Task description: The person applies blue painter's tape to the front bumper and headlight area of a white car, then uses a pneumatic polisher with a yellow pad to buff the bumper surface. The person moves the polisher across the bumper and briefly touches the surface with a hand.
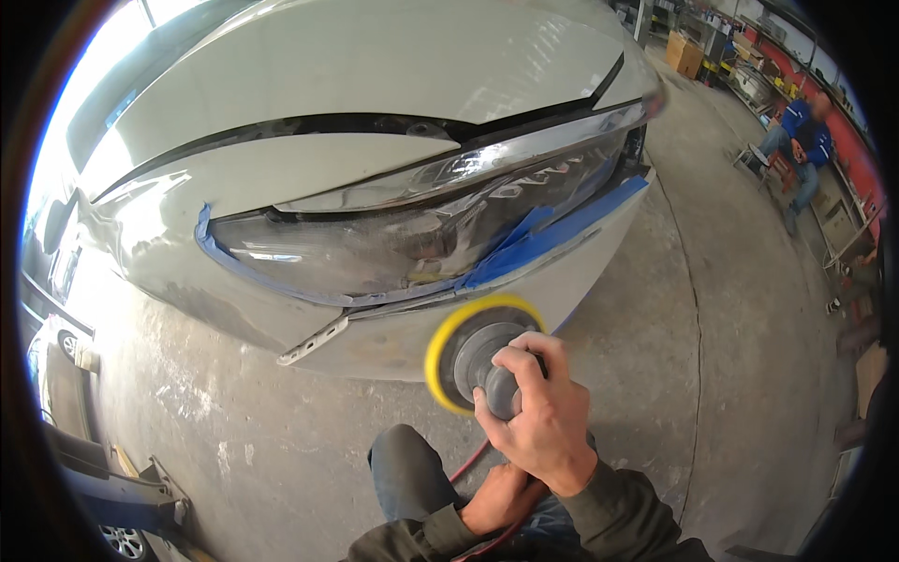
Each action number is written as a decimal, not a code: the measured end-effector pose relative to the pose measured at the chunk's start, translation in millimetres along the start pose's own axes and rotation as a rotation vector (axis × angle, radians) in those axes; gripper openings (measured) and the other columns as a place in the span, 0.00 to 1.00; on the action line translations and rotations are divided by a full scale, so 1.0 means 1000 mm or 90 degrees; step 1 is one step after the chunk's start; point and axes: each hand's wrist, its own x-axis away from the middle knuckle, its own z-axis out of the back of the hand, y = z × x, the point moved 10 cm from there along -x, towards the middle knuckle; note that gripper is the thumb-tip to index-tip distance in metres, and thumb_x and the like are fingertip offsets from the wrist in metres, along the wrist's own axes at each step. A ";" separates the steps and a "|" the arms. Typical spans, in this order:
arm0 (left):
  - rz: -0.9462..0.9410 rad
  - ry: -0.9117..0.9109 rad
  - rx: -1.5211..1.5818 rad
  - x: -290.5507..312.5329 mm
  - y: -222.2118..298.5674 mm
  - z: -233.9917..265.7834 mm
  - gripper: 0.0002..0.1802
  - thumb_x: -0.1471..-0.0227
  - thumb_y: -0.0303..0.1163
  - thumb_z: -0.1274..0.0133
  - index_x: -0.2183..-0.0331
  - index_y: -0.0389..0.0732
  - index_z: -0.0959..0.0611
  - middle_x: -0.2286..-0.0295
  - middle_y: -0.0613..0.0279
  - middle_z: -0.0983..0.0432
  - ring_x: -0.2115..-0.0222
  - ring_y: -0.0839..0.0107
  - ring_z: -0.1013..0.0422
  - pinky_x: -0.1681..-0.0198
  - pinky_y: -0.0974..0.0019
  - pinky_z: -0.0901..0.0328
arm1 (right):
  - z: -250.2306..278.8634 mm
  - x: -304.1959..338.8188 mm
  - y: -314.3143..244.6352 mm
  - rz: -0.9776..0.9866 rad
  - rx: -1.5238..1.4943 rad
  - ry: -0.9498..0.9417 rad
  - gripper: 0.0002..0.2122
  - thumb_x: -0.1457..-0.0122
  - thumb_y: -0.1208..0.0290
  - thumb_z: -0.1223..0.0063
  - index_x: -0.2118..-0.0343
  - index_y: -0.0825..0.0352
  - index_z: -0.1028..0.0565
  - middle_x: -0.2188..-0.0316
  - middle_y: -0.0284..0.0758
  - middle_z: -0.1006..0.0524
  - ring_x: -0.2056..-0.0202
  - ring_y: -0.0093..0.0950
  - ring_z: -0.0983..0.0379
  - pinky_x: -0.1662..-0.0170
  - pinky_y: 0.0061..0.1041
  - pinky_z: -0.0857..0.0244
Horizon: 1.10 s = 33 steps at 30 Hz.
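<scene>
One sander [489, 361] in right hand [543, 412]; cardboard box [684, 55], contents unclear.

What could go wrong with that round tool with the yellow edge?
The round tool in the right hand might slip and scratch the pale bumper below the headlight. The blue tape looks wrinkled, so the yellow edge could catch and tear it. The red hose runs close to the person's left knee, so it might snag.
</scene>
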 end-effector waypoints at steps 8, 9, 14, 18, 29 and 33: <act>0.028 0.013 -0.027 0.005 -0.006 0.008 0.16 0.40 0.32 0.43 0.54 0.33 0.22 0.64 0.38 0.19 0.62 0.36 0.23 0.60 0.44 0.29 | -0.002 -0.008 -0.007 0.019 -0.015 0.023 0.21 0.51 0.67 0.30 0.53 0.55 0.25 0.52 0.33 0.29 0.64 0.36 0.21 0.73 0.35 0.25; 0.021 0.000 -0.024 0.001 -0.003 0.006 0.16 0.40 0.32 0.43 0.54 0.33 0.22 0.64 0.38 0.19 0.62 0.36 0.23 0.60 0.44 0.28 | 0.001 -0.008 -0.004 0.010 -0.006 0.014 0.21 0.51 0.67 0.30 0.53 0.55 0.25 0.51 0.33 0.29 0.65 0.36 0.21 0.73 0.34 0.25; -0.002 0.004 0.018 -0.001 0.007 0.000 0.15 0.40 0.30 0.44 0.54 0.33 0.22 0.65 0.38 0.18 0.62 0.36 0.23 0.61 0.44 0.28 | 0.006 -0.008 -0.005 0.006 0.011 -0.009 0.21 0.51 0.68 0.30 0.53 0.55 0.25 0.51 0.33 0.29 0.68 0.37 0.21 0.73 0.34 0.25; 0.042 -0.027 0.070 0.001 -0.004 -0.011 0.15 0.40 0.30 0.44 0.54 0.32 0.22 0.66 0.40 0.18 0.63 0.39 0.22 0.61 0.46 0.28 | 0.003 -0.005 -0.002 0.004 0.005 -0.024 0.21 0.51 0.68 0.30 0.54 0.56 0.25 0.52 0.33 0.29 0.67 0.36 0.21 0.72 0.34 0.25; 0.001 0.008 0.012 -0.001 0.009 0.004 0.16 0.40 0.30 0.44 0.53 0.33 0.23 0.62 0.37 0.19 0.59 0.34 0.25 0.59 0.44 0.29 | 0.007 -0.011 -0.012 0.016 0.008 -0.002 0.22 0.54 0.70 0.29 0.55 0.57 0.25 0.53 0.33 0.28 0.66 0.37 0.21 0.70 0.34 0.25; -0.010 -0.007 0.020 -0.003 0.019 0.003 0.16 0.40 0.30 0.45 0.52 0.33 0.23 0.63 0.37 0.19 0.59 0.34 0.25 0.59 0.45 0.29 | 0.006 -0.017 -0.021 0.016 0.019 -0.034 0.22 0.54 0.70 0.29 0.55 0.57 0.25 0.54 0.32 0.28 0.66 0.36 0.21 0.70 0.34 0.25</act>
